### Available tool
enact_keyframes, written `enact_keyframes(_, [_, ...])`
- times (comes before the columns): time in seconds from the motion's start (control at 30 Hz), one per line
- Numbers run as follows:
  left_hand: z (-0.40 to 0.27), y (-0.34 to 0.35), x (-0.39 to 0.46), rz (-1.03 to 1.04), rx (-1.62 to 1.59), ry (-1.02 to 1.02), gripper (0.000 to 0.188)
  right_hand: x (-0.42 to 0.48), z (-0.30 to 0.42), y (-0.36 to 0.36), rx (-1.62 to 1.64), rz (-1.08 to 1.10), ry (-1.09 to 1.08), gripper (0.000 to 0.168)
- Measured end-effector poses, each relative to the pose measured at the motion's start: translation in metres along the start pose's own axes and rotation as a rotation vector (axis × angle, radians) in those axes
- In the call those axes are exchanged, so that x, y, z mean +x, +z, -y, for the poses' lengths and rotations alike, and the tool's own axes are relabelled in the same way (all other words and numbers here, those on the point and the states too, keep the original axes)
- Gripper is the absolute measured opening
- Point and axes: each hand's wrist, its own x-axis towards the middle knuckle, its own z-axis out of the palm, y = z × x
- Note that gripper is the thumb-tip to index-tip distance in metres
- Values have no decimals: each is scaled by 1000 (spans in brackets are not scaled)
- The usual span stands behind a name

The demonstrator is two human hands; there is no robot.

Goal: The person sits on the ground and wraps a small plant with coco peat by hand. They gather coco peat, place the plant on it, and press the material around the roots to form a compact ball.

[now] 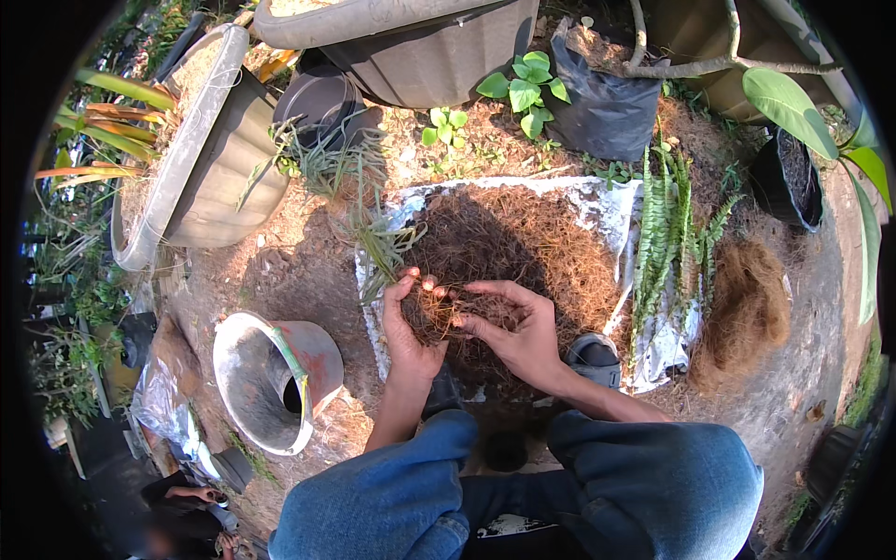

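Observation:
My left hand [409,336] cups a clump of brown fibrous potting mix [428,316] from below, with its fingertips showing past the far side. From the right, my right hand [514,325] pinches the same clump between thumb and fingers. Both hands are above a heap of loose fibrous mix [574,259], which lies on a white sheet [546,185] on the ground. Strappy green-grey leaves [385,248] hang just beyond my left fingers; whether they join the clump is hidden. Fern fronds [661,245] rest across the sheet's right side.
A ball of brown fibre [745,315] lies at the right. A flared pot [325,364] is at the left, beyond it a large planter [231,175]. At the far side stand another planter [434,59] and a black plant bag [605,105]. A person [185,514] is at lower left.

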Motion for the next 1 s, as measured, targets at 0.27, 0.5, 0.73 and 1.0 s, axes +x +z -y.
enact_keyframes(0.27, [9,0,3,-52,79,-27,19,1,0,-5,-486,46,-350,28])
enact_keyframes(0.5, [14,-2,-2,-32,252,-53,20,4,1,-13,-160,42,-27,31])
enact_keyframes(0.73, [23,-16,6,-2,370,40,28,2,1,-12,-483,40,-222,19])
enact_keyframes(1.0, [20,-10,2,57,259,0,42,4,-10,-15,-620,127,-440,27])
